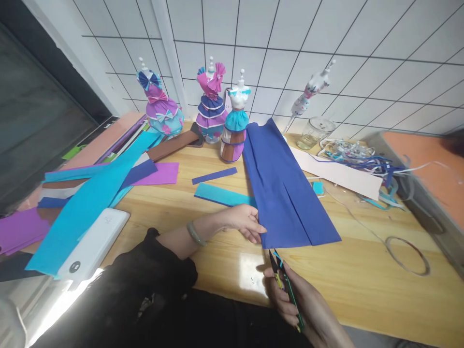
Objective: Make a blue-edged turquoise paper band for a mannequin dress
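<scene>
A wide dark blue fabric sheet lies creased across the middle of the wooden table, with one slit-like fold running up from its front edge. My left hand pinches the sheet's left edge near its front corner. In my right hand are thread snips with dark blades and a green and yellow handle. Their tips point at the sheet's front left corner; whether they touch it I cannot tell. A turquoise scrap sits by the blades. Under the sheet's left side runs a turquoise strip, and behind that lies a narrow blue strip.
Several small dress forms stand along the tiled wall, including one in a turquoise-topped dress. Coloured fabric strips and a white power bank lie at left. At right are a glass jar, a pale strip and tangled ribbons.
</scene>
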Motion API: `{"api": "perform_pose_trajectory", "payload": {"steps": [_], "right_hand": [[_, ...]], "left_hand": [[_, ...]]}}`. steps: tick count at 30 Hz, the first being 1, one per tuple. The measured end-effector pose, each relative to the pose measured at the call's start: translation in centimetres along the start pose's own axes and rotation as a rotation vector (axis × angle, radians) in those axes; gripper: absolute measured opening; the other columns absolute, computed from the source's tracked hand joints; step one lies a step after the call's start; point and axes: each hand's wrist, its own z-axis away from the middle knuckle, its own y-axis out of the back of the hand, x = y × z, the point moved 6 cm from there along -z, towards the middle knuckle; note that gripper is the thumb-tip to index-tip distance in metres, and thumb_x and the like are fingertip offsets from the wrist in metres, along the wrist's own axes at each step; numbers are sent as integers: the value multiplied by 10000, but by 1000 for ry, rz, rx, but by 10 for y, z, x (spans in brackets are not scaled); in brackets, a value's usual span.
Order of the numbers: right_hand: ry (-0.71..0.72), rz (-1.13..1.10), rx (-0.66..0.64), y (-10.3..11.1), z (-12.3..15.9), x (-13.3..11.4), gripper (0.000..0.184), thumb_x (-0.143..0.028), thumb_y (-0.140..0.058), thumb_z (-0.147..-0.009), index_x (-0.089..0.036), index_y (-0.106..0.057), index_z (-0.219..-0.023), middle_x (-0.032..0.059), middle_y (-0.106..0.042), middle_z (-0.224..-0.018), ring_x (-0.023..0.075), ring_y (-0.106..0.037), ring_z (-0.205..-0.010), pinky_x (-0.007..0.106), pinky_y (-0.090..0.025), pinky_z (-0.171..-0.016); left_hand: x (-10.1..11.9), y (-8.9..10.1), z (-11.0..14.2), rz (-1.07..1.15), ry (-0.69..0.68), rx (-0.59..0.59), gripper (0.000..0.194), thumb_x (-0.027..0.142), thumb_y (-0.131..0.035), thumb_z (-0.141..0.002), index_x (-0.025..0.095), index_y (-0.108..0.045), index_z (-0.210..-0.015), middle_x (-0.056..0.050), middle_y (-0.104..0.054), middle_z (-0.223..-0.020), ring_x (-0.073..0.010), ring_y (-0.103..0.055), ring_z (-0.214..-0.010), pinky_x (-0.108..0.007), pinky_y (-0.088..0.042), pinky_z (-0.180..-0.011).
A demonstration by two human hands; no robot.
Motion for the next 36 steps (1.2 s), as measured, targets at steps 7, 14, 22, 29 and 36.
{"api": "perform_pose_trajectory", "payload": {"steps": [7,14,22,29,36], "right_hand": [[35,-38,-59,-9,-6,-3,459,-584,-601,-758,-152,-593,-914,-84,-337,-548,3,-199,-408,161,-124,-389],[260,362,193,27,15,-45,521,-640,-531,-759,-169,-618,-965,-60,-380,-557,41,-253,-422,189,-175,-409],[729,906,802,58,52,-133,484,-600,-536,-741,-203,-635,-999,52,-629,-768,196,-562,-695,283,-429,-592],[822,784,457,-6,16,-103,460,-539,-550,-789,-205,-592,-1101,22,-553,-682,196,-524,-703,289,-412,-618],[861,708,366,-17,5,-99,415,-482,-580,-803,-209,-596,-1115,45,-586,-830,201,-519,-819,294,-409,-698]], "left_hand": [[3,-3,-2,-66,-80,-45,477,338,-839,-533,139,-474,-768,-4,-653,-687,-143,-666,-618,-284,-528,-627],[5,3,-8,-48,-127,38,553,290,-840,-521,157,-483,-922,54,-593,-661,-131,-648,-550,-258,-516,-561],[18,1,16,-513,48,149,441,564,-614,-721,137,-514,-672,-32,-630,-606,-131,-606,-485,-245,-462,-467],[43,-19,26,-373,-209,209,431,433,-687,-699,143,-607,-1009,-26,-627,-775,-104,-601,-601,-210,-462,-496],[44,-20,23,-230,-210,226,83,184,-574,-787,106,-594,-766,-8,-597,-680,-74,-558,-552,-192,-459,-470]]}}
